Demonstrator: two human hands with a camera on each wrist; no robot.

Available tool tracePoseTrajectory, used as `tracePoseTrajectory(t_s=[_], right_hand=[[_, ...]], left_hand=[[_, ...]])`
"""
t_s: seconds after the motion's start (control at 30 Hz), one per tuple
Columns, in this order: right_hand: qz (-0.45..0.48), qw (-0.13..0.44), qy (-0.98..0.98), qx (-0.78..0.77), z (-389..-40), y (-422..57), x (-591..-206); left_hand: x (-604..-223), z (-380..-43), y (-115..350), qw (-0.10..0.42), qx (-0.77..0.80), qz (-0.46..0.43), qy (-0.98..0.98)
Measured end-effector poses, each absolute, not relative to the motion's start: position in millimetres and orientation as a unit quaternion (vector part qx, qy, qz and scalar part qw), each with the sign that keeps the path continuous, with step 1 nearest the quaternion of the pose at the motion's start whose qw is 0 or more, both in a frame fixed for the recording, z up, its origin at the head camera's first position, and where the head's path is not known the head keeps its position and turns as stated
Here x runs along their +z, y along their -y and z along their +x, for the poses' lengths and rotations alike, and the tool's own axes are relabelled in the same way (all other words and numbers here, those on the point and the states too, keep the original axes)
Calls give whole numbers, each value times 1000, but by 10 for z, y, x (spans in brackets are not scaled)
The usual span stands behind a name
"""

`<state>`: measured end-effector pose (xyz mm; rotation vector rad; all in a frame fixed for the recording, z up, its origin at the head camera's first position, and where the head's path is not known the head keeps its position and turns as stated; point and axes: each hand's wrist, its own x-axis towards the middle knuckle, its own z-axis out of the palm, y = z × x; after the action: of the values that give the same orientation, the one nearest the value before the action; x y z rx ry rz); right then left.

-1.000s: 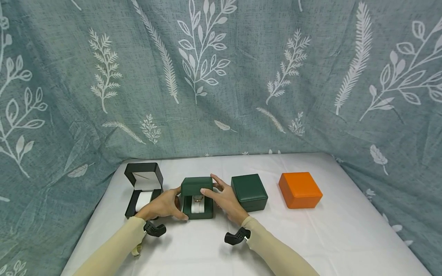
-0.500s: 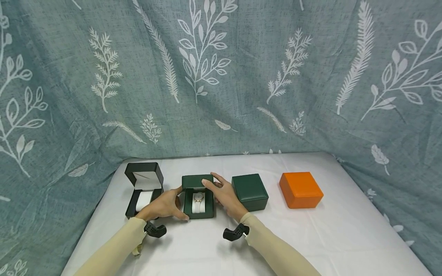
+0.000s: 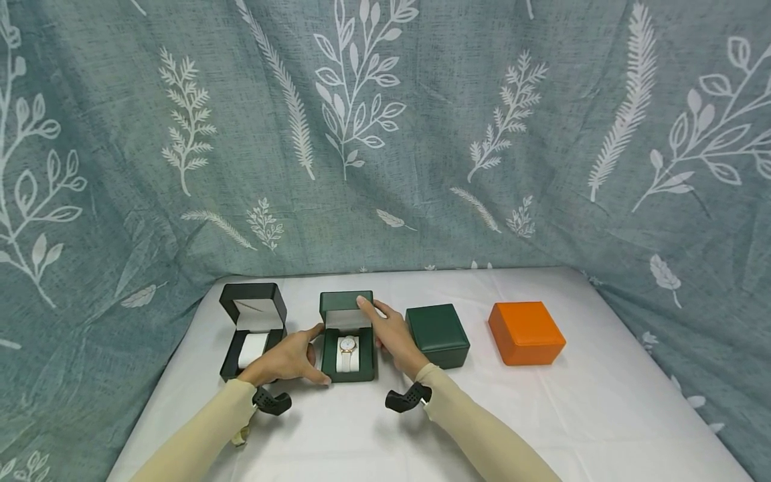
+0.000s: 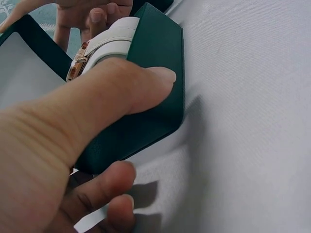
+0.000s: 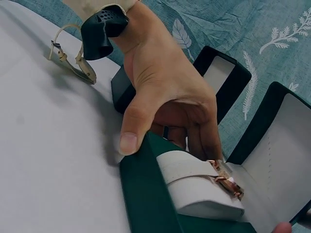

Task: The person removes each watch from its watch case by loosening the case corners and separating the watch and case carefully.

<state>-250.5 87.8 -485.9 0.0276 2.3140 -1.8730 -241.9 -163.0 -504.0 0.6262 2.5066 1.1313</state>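
A green watch box stands on the table with its lid raised and white lining showing. Inside, a white-strapped watch with a rose-gold case wraps a white cushion. My left hand grips the base at its left side, its thumb pressed on the front wall in the left wrist view. With the thumb at its front edge and fingers at its right side, my right hand holds the lid. Only a fingertip of that hand shows in the right wrist view.
Close on the left is a black watch box, lid up, with a white cushion. A shut green box sits just right of my right hand, an orange box farther right. A pale-strapped watch lies by my left wrist.
The right hand has swung the green box's lid up and back, uncovering the watch and the white lining. My left hand has stayed on the base.
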Motion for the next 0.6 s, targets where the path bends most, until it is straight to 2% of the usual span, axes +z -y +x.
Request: tracePoseTrajectory(t_s=[0.6], right_hand=[[6,82,-783,-616,-2545,-850,-4850]], left_hand=[[-5057,-2427,1624,158,391,216,-880]])
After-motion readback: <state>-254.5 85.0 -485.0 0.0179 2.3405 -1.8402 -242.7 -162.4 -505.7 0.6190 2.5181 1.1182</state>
